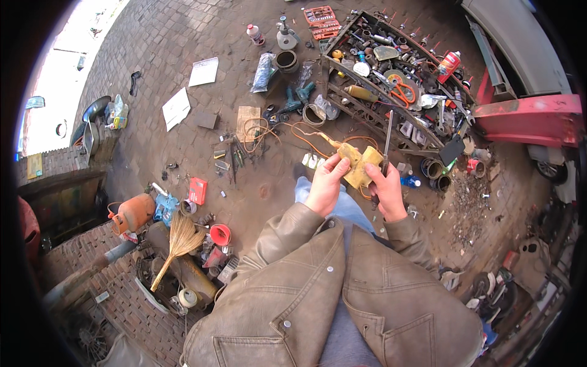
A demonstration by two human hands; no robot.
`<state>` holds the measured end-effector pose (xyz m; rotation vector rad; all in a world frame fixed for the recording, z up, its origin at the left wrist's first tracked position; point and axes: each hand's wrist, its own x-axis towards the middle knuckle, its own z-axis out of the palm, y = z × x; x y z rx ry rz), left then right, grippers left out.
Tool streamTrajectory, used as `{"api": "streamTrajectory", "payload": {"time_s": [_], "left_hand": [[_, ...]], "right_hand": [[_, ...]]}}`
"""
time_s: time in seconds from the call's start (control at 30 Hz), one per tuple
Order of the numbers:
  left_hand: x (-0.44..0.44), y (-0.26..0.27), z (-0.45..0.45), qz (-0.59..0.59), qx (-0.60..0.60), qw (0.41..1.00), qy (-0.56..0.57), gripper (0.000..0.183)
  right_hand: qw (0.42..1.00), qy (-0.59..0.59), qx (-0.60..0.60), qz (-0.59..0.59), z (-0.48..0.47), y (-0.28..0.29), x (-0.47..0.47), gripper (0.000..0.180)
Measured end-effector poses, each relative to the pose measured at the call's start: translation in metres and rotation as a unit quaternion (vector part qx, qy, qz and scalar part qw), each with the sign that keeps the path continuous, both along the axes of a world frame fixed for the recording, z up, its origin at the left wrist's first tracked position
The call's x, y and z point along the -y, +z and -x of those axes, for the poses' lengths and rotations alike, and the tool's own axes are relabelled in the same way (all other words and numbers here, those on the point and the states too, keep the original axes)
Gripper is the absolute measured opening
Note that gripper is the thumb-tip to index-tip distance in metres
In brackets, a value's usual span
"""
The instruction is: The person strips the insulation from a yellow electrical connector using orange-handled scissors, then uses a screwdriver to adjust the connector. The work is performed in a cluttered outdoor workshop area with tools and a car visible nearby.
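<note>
My left hand (324, 183) grips the left side of a worn yellow casing (357, 173), its thumb on the upper face. The casing looks like two blocks side by side; whether they are joined I cannot tell. From its far left corner runs a thin yellowish tail (328, 139), near an orange cord (308, 143) on the ground. My right hand (389, 187) pinches the casing's right side with the thumb. The same hand also holds a screwdriver (389, 133), its long metal shaft pointing away from me and its dark handle below the palm.
A metal cart (328, 64) heaped with tools and parts stands ahead right, beside a red lift arm (527, 120). Cordless drills (293, 102) and an open socket set (322, 23) lie ahead. At left are an orange gas cylinder (137, 211) and a straw broom (183, 236).
</note>
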<state>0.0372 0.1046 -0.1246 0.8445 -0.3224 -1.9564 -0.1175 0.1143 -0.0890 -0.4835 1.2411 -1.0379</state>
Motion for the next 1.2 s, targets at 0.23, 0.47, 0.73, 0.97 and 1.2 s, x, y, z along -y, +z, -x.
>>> {"api": "streamTrajectory", "payload": {"time_s": [0.23,0.47,0.73,0.97,1.2], "left_hand": [[0.011,0.02,-0.017,0.11,0.107,0.988,-0.022,0.041],[0.025,0.043,-0.027,0.526,0.588,0.61,-0.073,0.054],[0.052,0.038,-0.006,0.46,0.651,0.6,-0.067,0.024],[0.108,0.054,0.005,0.477,0.685,0.533,0.138,0.026],[0.152,0.1,-0.025,0.452,0.442,0.771,-0.072,0.03]], "right_hand": [[0.996,-0.014,-0.083,0.03,0.01,0.026,0.004,0.026],[0.93,0.19,-0.286,0.132,0.033,0.051,0.025,0.036],[0.914,0.155,-0.331,0.175,0.004,0.059,0.045,0.043],[0.8,0.144,-0.504,0.291,0.002,0.085,0.118,0.055],[0.797,0.189,-0.445,0.363,-0.007,0.141,0.146,0.054]]}}
